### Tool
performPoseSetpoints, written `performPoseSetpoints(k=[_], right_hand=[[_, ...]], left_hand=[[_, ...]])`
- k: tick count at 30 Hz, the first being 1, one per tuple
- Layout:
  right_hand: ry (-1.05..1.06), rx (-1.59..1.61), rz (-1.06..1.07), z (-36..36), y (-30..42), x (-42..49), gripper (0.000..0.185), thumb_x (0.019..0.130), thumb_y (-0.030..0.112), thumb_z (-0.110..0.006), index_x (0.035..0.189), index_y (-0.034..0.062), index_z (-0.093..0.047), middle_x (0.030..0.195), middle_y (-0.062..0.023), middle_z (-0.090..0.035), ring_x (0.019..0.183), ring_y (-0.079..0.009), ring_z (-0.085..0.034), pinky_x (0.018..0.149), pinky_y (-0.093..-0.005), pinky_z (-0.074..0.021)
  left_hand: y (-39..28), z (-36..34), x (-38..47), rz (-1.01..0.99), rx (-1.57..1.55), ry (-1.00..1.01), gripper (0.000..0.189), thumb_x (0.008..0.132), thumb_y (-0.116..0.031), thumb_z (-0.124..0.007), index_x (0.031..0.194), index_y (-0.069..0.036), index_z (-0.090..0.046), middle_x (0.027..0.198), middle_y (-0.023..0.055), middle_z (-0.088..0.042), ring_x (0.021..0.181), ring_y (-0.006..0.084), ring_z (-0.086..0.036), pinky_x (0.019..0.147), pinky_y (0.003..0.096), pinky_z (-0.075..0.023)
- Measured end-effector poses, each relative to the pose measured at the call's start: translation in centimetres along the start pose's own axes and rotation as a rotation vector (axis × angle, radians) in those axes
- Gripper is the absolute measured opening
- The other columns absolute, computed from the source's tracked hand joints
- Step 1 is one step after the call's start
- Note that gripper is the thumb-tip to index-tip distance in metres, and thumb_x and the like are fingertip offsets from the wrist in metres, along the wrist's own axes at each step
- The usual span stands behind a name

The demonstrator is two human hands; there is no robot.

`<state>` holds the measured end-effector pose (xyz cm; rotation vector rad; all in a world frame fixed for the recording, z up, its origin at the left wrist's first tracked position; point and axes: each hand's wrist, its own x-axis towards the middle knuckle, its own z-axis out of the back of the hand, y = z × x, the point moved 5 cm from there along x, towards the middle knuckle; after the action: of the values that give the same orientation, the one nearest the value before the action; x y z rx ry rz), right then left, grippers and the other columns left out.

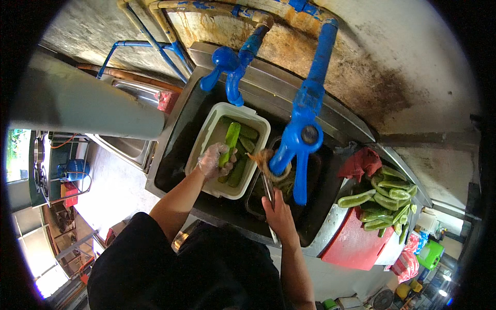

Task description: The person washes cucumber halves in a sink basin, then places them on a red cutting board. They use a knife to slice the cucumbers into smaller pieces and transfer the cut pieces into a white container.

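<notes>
My left hand, in a clear plastic glove, holds a green cucumber-like vegetable upright over a white plastic tub. More whole green vegetables lie in the tub, which stands in the left part of a dark sink basin. My right hand, seemingly ungloved, grips a slim metal-looking tool just right of the tub; the blue tap partly covers the view near its upper end. Below the tap, a second container holds green scraps, partly hidden by the tool and tap.
Two blue taps hang over the sink from the wall. On the counter to the right lie a pile of halved, hollowed green vegetables, a red cloth and a red cutting board. Another steel sink stands at left.
</notes>
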<state>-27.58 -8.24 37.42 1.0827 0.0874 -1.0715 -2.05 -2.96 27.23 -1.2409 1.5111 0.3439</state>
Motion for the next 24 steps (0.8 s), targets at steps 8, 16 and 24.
performPoseSetpoints(k=[8,16,24], right_hand=[[-0.022,0.039,0.048,1.9,-0.5,-2.1,0.046,0.105,0.037,-0.053,0.138,0.0058,-0.045,0.103,-0.0306,-0.070,0.093,-0.0538,-0.066,0.076,-0.0593,-0.0504],[-0.040,0.112,-0.050,6.7,-8.2,-7.1,0.049,0.104,0.040,-0.056,0.138,0.0068,-0.046,0.098,-0.0320,-0.069,0.097,-0.0562,-0.064,0.078,-0.0587,-0.0489],[-0.128,0.166,0.080,12.4,-13.9,-10.5,0.047,0.104,0.035,-0.059,0.131,-0.0015,-0.050,0.076,-0.0094,-0.059,0.061,-0.0186,-0.061,0.055,-0.0351,-0.0479]], left_hand=[[2.0,-4.4,-4.9,-0.087,0.007,0.556,0.071,0.098,-0.074,-0.043,0.124,-0.010,-0.059,0.077,0.0035,-0.061,0.051,0.0130,-0.052,0.044,0.0258,-0.0405],[4.1,-11.3,-9.3,-0.384,0.196,0.641,0.059,0.094,-0.048,-0.072,0.135,-0.009,-0.056,0.102,0.0088,-0.068,0.079,0.0165,-0.066,0.069,0.0320,-0.0564],[9.7,-18.9,-10.3,-0.423,0.219,0.537,0.034,0.095,-0.023,-0.076,0.121,-0.008,-0.060,0.098,0.0106,-0.069,0.073,0.0182,-0.069,0.058,0.0322,-0.0595]])
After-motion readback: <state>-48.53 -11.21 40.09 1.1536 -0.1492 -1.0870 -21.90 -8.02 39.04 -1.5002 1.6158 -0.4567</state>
